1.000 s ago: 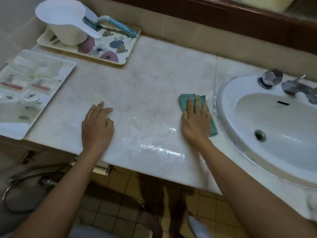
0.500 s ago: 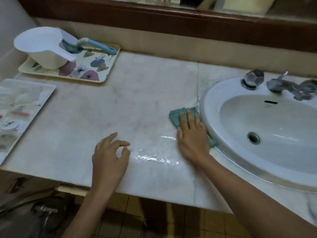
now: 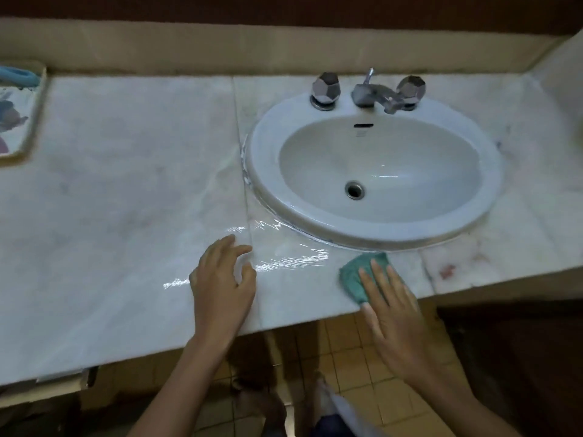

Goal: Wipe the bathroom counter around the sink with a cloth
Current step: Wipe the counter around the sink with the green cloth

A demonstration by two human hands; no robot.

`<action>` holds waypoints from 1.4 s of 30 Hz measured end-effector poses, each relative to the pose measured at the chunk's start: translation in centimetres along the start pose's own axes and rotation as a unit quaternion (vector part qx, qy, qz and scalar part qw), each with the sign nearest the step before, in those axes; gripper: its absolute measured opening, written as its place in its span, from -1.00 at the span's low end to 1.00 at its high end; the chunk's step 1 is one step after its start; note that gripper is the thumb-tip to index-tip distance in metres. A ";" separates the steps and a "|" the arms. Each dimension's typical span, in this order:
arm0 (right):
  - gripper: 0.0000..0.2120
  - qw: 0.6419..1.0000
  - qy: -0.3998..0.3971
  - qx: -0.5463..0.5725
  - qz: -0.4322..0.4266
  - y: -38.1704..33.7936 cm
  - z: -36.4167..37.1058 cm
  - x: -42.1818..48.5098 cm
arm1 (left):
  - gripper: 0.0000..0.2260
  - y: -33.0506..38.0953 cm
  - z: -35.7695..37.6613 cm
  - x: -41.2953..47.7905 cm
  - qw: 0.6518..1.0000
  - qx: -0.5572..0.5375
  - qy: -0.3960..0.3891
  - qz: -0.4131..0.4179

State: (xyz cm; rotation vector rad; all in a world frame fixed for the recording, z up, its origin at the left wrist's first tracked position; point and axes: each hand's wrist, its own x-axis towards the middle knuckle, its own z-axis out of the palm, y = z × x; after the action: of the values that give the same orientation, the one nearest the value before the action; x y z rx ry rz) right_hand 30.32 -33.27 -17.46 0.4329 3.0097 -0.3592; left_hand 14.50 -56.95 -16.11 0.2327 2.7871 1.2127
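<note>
A teal cloth (image 3: 356, 274) lies flat on the pale marble counter (image 3: 126, 190), just in front of the white oval sink (image 3: 262, 171). My right hand (image 3: 391, 307) presses down on the cloth with fingers spread, at the counter's front edge. My left hand (image 3: 222, 285) rests on the counter to the left of the cloth, fingers apart and holding nothing. Wet streaks (image 3: 284, 257) shine between my hands and along the sink's left and front rim.
Two faceted chrome tap knobs (image 3: 325, 85) and a spout (image 3: 375, 94) stand behind the basin. A flowered tray (image 3: 30, 127) with a blue handle sits at the far left. A reddish stain (image 3: 446, 271) marks the counter right of the cloth. Tiled floor lies below.
My right hand has slid the cloth from the sink's left side round to its front. My left hand followed to the right. The view has shifted right, leaving most of the tray out of frame.
</note>
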 end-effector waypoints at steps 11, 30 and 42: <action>-0.43 0.972 0.079 0.064 0.211 4.4 -0.1 1.7 | -0.69 7.6 6.3 -4.5 0.993 -0.039 -0.042 0.099; -0.45 0.943 0.054 0.075 0.319 32.8 -9.4 14.4 | -0.48 23.0 21.3 -0.8 0.967 0.200 -0.097 0.121; -0.41 0.988 0.024 0.004 0.155 43.7 -10.5 7.0 | -0.54 34.8 34.1 5.0 0.955 0.206 -0.175 0.120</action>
State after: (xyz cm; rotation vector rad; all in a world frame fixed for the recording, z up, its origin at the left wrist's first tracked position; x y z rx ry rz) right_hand 35.73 11.91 -17.61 0.9074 2.9193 -0.3379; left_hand 18.11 -8.16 -13.95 0.7547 2.7065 0.5314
